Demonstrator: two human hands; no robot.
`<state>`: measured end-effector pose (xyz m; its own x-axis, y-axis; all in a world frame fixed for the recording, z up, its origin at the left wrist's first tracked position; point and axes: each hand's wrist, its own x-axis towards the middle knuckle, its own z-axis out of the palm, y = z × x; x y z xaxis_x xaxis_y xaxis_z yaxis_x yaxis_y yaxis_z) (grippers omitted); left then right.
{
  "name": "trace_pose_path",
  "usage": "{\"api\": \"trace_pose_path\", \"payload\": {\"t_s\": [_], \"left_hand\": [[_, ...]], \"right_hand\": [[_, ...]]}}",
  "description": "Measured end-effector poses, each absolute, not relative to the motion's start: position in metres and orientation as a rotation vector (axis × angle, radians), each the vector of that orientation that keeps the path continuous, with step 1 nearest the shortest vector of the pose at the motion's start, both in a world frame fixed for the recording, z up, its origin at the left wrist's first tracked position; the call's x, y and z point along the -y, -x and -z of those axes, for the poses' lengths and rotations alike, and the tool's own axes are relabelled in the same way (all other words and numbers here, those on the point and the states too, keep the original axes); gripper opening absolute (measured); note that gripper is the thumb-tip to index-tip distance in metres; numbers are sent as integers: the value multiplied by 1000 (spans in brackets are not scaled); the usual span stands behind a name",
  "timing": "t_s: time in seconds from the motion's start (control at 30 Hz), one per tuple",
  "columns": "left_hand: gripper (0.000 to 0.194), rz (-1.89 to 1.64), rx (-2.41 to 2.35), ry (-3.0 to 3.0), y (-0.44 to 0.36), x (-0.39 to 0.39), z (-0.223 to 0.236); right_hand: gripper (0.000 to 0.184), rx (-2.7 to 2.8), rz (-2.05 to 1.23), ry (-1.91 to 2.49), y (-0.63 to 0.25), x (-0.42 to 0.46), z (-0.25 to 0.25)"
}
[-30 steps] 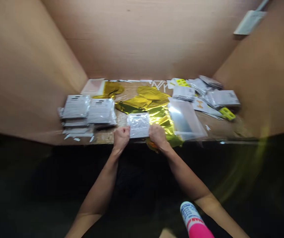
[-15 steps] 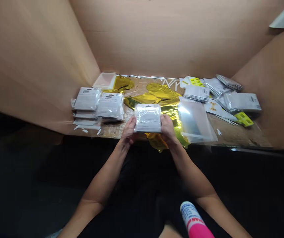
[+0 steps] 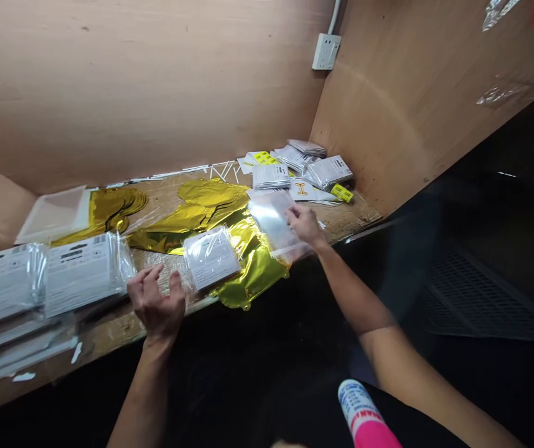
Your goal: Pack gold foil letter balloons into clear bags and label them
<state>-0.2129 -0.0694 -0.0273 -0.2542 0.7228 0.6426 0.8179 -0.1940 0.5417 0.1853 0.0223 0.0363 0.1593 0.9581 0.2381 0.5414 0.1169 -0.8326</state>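
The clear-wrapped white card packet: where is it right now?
In the head view, the packet lies on the gold foil balloon, just right of the person's left hand, near the front edge of the wooden bench.

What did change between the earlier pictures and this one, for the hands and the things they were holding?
Both hands held the white-labelled packet up; now it is let go and lies on the gold foil. The left hand has drawn back, open. The right hand has moved right and taken the clear plastic sleeve. The stacked packets stayed put.
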Motion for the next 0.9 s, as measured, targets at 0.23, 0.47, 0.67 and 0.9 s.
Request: {"api": "trace_pose_path", "payload": {"t_s": [0.23,0.47,0.67,0.9], "left_hand": [[40,1411,1741,1832,220,79,57],[33,1392,1869,1904,214,89,44],[22,1445,1944,1923,212,89,47],[44,1516,1949,1857,211,92,55]], "right_hand": [[21,1351,-139,2200,-330,-92,-86],[28,1480,101,2273,-379,-102,-91],[24,1761,-212,1938,-279,-232,-103],[17,1702,-579,2145,-197,-353,-109]]}}
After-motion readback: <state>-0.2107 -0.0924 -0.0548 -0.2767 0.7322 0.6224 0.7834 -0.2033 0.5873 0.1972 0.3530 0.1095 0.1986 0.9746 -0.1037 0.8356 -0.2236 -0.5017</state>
